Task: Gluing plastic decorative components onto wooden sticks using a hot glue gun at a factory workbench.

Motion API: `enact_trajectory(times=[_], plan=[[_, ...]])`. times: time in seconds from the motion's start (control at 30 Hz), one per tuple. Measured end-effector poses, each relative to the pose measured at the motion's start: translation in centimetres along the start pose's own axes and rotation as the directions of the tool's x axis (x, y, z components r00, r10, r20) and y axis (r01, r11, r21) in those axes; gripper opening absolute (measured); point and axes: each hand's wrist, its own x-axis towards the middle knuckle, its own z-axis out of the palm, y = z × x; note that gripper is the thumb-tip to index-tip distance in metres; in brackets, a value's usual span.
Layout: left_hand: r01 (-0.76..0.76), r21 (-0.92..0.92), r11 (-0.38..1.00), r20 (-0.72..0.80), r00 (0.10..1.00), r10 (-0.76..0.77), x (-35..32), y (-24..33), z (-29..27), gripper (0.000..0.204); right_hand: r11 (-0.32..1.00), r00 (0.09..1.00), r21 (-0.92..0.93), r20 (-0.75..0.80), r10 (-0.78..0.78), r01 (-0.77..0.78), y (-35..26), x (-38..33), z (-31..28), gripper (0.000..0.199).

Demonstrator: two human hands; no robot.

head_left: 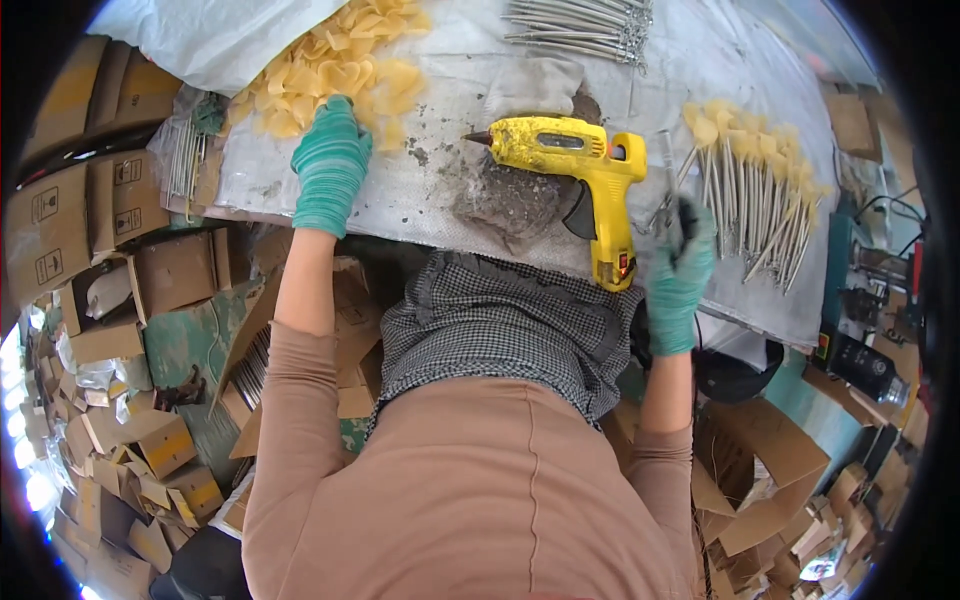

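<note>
Amber flakes (345,70) = loose heap, upper L of table, directly beyond L hand; its fingertips touch heap's near edge.

Table (400,212) biggest, spread w/ white woven sheet, grey crumbs scattered mid-surface nr the heap. Cardboard boxes (45,225) stacked L of table, more on floor both sides. Checked cloth (490,335) over person's lap, just below table edge. Tipped rods (760,200), R end of table: metal stems fanned side by side, amber bits on far ends, bundle just R of R hand. Bare rods (580,28), top ctr, lie roughly crosswise, well apart from both hands.

Yellow glue gun (608,170) btwn the hands, closer to R one; nozzle pts L, handle runs toward person, dark trigger on L side of handle. Crusty grey lump (510,200) partly under its barrel.

L hand (332,172), green glove, fingers fwd & close tog.; can't tell if a flake is pinched. R hand (682,275), green glove w/ dark fingertips, just R of gun handle, fingers bent, thumb side twd gun. Thin rod (668,160), blurred, just beyond R fingertips; grip on it can't be told.
</note>
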Motion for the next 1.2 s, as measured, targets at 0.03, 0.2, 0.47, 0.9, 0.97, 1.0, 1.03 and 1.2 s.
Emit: enact_trajectory(times=[0.03,0.2,0.47,0.9,0.97,1.0,1.03,1.2], plan=[[-0.076,-0.115,0.990,-0.129,0.990,0.061,0.1,-0.1,0.0,0.023,0.993,0.988,0.039,0.103,-0.112,0.108,-0.7,-0.4,0.1,0.023],[-0.111,-0.570,0.814,-0.262,0.964,-0.053,-2.7,4.3,-1.5,0.016,0.799,0.748,0.098,0.299,-0.592,0.593,-3.4,0.4,2.2,0.029],[0.231,-0.972,0.037,0.228,0.971,-0.074,-5.0,8.6,-4.1,0.019,0.716,0.636,0.102,0.385,-0.669,0.691,-3.4,0.4,3.2,0.025],[0.087,-0.993,0.086,0.087,0.996,-0.004,-4.5,8.6,-3.4,0.017,0.781,0.695,0.186,0.366,-0.619,0.597,-3.6,0.3,3.0,0.028],[0.099,-0.993,0.070,0.099,0.995,-0.006,-4.4,8.7,-3.5,0.017,0.781,0.694,0.184,0.369,-0.618,0.597,-3.5,0.3,3.0,0.028],[0.110,-0.993,0.053,0.110,0.994,-0.008,-4.3,8.8,-3.6,0.017,0.780,0.692,0.183,0.373,-0.618,0.598,-3.5,0.3,3.1,0.028],[0.108,-0.993,0.052,0.107,0.994,-0.008,-4.2,8.7,-3.5,0.017,0.779,0.692,0.181,0.372,-0.619,0.600,-3.5,0.3,3.1,0.028],[0.070,-0.996,0.048,0.070,0.998,0.002,-4.5,8.7,-4.3,0.017,0.790,0.751,0.162,0.249,-0.612,0.591,-4.6,0.8,3.2,0.025]])
